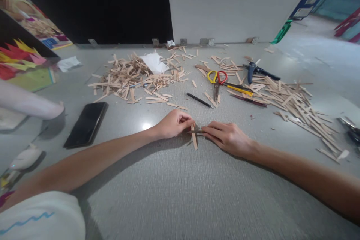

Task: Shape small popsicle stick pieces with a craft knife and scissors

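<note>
A flat wooden craft stick (194,141) is pinched at its upper end between the thumb and fingers of my left hand (174,123). My right hand (226,135) is closed around a thin, dark, pointed blade (196,132), which lies across the stick just below my left fingertips. The blade's handle is hidden by my right fingers, so its exact kind does not show. Beyond my hands lie a slim black pen-like tool (199,100), scissors (216,84) with yellow and red handles, and a yellow-and-black cutter (240,89).
Wooden pieces form a heap (123,78) at the back left and a spread (295,99) at the right. A black phone (86,124) lies left of my forearm. Dark blue hand cutters (261,71) rest at the back right. Upright panels (219,7) border the table's far side.
</note>
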Demonstrator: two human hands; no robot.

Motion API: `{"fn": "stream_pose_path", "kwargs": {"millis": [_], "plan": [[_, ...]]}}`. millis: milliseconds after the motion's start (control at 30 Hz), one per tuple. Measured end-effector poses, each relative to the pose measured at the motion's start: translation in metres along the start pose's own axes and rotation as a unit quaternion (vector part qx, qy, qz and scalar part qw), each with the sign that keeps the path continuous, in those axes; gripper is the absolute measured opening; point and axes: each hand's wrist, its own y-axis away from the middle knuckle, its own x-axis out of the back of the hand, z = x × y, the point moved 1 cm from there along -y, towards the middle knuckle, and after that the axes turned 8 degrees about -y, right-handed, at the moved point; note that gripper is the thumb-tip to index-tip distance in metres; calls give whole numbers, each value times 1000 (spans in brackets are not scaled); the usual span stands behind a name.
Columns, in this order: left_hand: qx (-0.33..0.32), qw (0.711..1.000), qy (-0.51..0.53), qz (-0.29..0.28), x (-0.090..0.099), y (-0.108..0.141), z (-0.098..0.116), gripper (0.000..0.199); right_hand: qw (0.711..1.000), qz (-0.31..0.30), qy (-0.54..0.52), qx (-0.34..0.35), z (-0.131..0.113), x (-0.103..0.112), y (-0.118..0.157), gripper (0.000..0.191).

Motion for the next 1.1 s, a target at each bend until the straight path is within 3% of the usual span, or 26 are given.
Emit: {"fn": "stream_pose_path", "kwargs": {"millis": [400,633,867,1100], "plan": [[-25,999,-25,10,0,0,-1,32,999,-8,37,15,-1,2,0,40],[0,1000,-4,17,1,-3,-1,28,985,-78,28,154,-7,7,-6,40],[1,1000,22,20,0,-2,-1,29,1000,15,-16,11,0,0,-1,30],[-11,992,82,95,-1,-4,-13,28,992,95,-14,-82,-1,1,0,24]]}}
